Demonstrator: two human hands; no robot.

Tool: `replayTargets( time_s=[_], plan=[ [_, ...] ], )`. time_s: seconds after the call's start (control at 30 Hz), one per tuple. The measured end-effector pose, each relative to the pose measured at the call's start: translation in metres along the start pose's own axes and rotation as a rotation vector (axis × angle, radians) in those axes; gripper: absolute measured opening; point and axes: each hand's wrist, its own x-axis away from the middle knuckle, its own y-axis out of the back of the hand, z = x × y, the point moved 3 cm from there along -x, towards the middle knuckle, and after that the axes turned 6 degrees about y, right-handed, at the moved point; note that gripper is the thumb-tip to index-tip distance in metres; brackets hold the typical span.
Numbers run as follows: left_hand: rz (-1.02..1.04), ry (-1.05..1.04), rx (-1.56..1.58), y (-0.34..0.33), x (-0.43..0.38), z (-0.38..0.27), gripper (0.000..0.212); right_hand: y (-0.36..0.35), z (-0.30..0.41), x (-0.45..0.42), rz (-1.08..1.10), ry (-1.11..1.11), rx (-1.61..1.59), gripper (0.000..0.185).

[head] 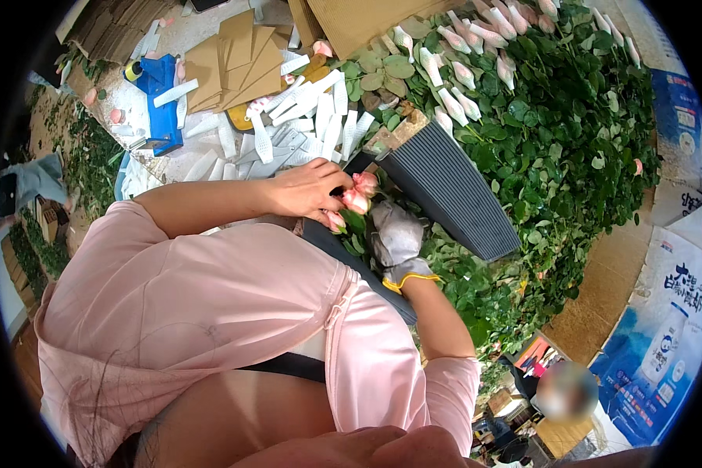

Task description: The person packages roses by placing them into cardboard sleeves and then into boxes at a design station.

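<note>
My left hand (310, 190) is bare, with its fingers bent against a few pink roses (357, 200) and its fingertips partly hidden. Just right of the blooms, my right hand (396, 234), in a grey glove with a yellow cuff edge, is closed around the leafy stems below them. Both hands are between two dark boards: a ribbed one (450, 190) at the right and another (357, 263) against the pink shirt. Beyond my left hand lie a heap of white foam mesh sleeves (322, 111) and metal scissors (284, 146).
Leafy rose stems (538, 169) cover the right side, many with sleeved blooms (453, 105). Cardboard pieces (234, 64) and a blue tape dispenser (164, 105) are at the upper left. Printed cartons (649, 339) stand at the far right. Another person (564, 392) is at the lower right.
</note>
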Motion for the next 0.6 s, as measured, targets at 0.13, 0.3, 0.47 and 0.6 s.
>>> replayTargets(
  time_s=[0.13,0.3,0.47,0.6],
  plan=[
    [0.008,-0.05,0.16,-0.006,0.0,0.011,0.032,0.011,-0.013,0.025,-0.147,0.162,-0.216,0.016],
    [0.016,-0.009,0.279,-0.005,-0.01,0.009,0.034,-0.009,-0.037,0.03,-0.263,-0.169,-0.623,0.022],
    [-0.074,0.031,0.17,-0.014,-0.01,0.011,0.035,-0.003,-0.028,0.02,-0.218,0.125,-0.313,0.027],
    [-0.12,-0.136,-0.095,0.022,-0.025,-0.006,0.03,0.018,-0.016,0.025,-0.232,0.17,-0.339,0.033]
  ],
)
